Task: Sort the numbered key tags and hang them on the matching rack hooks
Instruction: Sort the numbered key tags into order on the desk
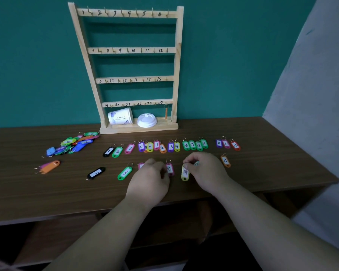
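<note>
Right, your right hand (205,169) pinched yellow tag 14 (185,173) by its ring, mid tabletop (67,192) nr front edge; left hand (151,178) curled beside tag 13 (169,169), grip unclear. Tag looked light, stiff, slick plastic: ring was best hold.

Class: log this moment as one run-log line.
stage: sorting on table; right hand: pinches yellow tag 14; left hand: grip unclear, beside pink tag 13; rack: orange tag hung

The right hand (202,167) pinches the yellow tag 14 (185,174) by its ring — left hand (151,175) curled just beside the pink tag 13 (169,169), both over the table (262,163).
</note>
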